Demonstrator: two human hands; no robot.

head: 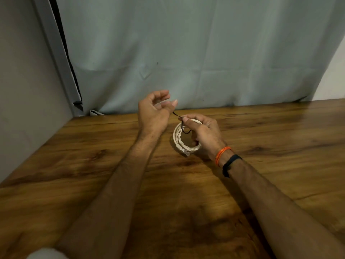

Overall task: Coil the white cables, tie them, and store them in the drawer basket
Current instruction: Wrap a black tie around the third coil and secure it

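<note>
Right hand [202, 134] grips coiled white cable [177, 139], fingertips pinching dark tie [179, 116]; left hand [154, 113] curled, hold unclear

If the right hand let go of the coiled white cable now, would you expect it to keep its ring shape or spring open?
The coiled white cable looks springy, so it would probably loosen. The thin dark tie appears only looped, not knotted, with the right hand pinching it. It seems light and unlikely to roll far on the table.

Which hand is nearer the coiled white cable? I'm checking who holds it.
Right. The right hand grips the coiled white cable; the left hand is up and left, apart from it.
</note>
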